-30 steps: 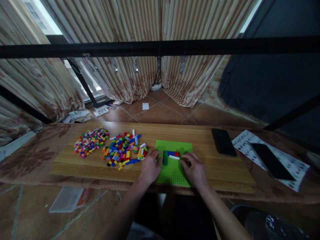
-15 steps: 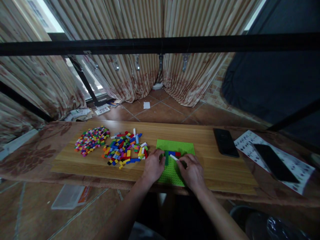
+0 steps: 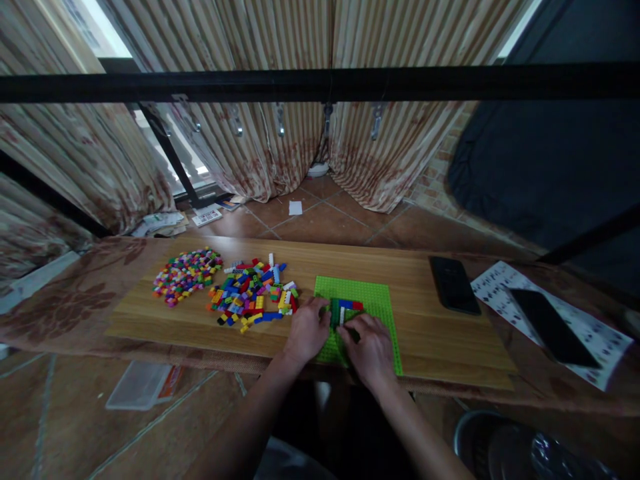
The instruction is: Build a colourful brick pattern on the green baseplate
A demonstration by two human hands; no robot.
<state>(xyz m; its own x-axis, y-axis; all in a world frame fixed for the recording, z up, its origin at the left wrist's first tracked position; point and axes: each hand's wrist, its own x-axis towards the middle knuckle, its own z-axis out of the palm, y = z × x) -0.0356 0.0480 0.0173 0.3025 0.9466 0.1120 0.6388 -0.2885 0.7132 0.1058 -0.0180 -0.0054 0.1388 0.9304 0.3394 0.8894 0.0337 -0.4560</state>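
Observation:
A bright green studded baseplate lies on the wooden board in front of me. On it, a dark green brick stands lengthwise, and a row of blue and red bricks runs to its right. My left hand is closed, its fingertips against the left side of the dark green brick. My right hand pinches the near end of a white brick, which points away from me just right of the dark green one. Whether the white brick is pressed onto the studs cannot be made out.
Left of the baseplate lies a pile of mixed bricks, with a heap of smaller pieces beyond it. On the right are a black phone, a printed sheet and another dark device. A black bar crosses above.
The white brick has turned from slanting to nearly straight away from me, beside the dark green brick. My right hand has shifted left and nearer. My left hand stays at the dark green brick.

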